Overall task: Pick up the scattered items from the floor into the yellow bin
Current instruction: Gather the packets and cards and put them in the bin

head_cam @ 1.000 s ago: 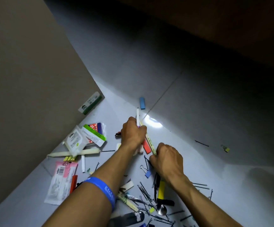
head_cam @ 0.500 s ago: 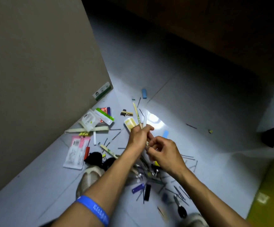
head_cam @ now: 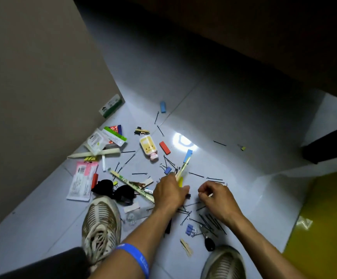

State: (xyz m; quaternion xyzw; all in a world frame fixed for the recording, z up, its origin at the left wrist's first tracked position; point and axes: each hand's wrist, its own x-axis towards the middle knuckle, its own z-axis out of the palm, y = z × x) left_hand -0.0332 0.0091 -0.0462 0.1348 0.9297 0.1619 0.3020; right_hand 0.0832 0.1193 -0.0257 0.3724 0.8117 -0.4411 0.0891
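My left hand (head_cam: 169, 192) grips a bundle of thin yellow and pale sticks (head_cam: 183, 168) that points up and to the right, just above the floor. My right hand (head_cam: 217, 196) hovers to its right, fingers curled, with thumb and forefinger pinched on a small pale item over black hairpins (head_cam: 210, 220). The yellow bin (head_cam: 324, 218) is at the lower right. On the floor lie a cream bottle (head_cam: 148, 147), a red block (head_cam: 164, 148), two blue blocks (head_cam: 163, 107) (head_cam: 188, 155), blue binder clips (head_cam: 189, 229), sunglasses (head_cam: 113, 190) and packets (head_cam: 81, 182).
A brown cardboard wall (head_cam: 42, 97) borders the mess on the left, with a green-and-white box (head_cam: 111, 105) against it. My shoes (head_cam: 101, 224) (head_cam: 224, 262) stand among the items. Dark furniture (head_cam: 328, 146) closes the right and far side.
Both hands dropped toward the floor. The right hand came away from the bundle in the left hand and moved right, over the hairpins. The view pulled back.
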